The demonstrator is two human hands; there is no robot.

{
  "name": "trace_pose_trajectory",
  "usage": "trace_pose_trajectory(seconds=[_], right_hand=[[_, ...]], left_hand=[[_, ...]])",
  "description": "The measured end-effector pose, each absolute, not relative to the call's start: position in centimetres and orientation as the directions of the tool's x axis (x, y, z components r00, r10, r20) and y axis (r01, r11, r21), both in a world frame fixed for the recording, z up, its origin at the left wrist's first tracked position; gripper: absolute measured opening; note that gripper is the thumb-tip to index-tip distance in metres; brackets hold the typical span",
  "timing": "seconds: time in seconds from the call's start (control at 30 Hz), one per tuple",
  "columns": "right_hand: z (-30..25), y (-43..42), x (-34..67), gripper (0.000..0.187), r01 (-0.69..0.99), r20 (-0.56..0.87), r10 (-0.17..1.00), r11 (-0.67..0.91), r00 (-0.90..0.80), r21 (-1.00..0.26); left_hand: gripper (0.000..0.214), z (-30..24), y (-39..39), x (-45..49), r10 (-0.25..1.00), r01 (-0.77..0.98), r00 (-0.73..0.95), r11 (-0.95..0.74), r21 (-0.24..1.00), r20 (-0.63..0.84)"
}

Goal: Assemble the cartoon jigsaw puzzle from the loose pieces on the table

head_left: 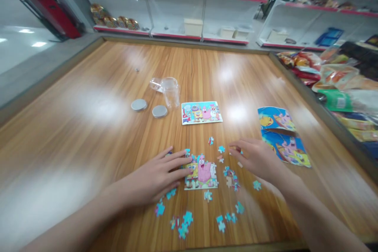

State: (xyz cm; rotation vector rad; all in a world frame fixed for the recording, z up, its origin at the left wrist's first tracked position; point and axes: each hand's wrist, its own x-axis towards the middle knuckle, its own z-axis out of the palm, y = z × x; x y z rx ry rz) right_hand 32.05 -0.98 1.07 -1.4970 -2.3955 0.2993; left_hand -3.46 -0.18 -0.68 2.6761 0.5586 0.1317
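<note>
My left hand lies flat with fingers spread, its fingertips over the left side of a partly joined jigsaw puzzle. A pink starfish and a yellow cartoon figure show on the joined part. My right hand is right of the puzzle, low over the table, with thumb and fingers bent close together. Whether a piece sits between those fingertips is hard to make out. Loose puzzle pieces lie around the hands: a blue piece, a piece below the puzzle, a clump on the right and several nearer me.
Behind the puzzle lies a picture card. A clear plastic jar stands near two round silver lids, a left lid and a right lid. A folded cartoon sheet lies right; snack packets border the wooden table.
</note>
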Motion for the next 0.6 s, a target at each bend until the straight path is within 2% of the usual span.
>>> trace_pose_trajectory(seconds=[0.1,0.2,0.33,0.6], right_hand=[[0.7,-1.2,32.2,0.019,0.832,0.17,0.891,0.453,-0.42,-0.321],[0.4,-1.2,33.0,0.019,0.824,0.201,0.886,0.463,-0.418,-0.327],[-0.3,-1.3,33.6,0.018,0.819,0.194,0.888,0.461,-0.418,-0.342],[-0.5,-1.4,33.6,0.02,0.801,0.186,0.862,0.506,-0.471,-0.318]], left_hand=[[0.059,-0.5,0.3,-4.1,0.455,0.383,0.884,-0.833,0.4,0.102],[0.049,0.0,1.2,-5.1,0.557,0.48,0.815,-0.803,0.353,0.16],[0.026,1.0,2.1,-6.3,0.636,0.581,0.762,-0.756,0.3,0.126],[0.022,1.0,2.2,-7.0,0.688,0.655,0.725,-0.697,0.293,0.014]])
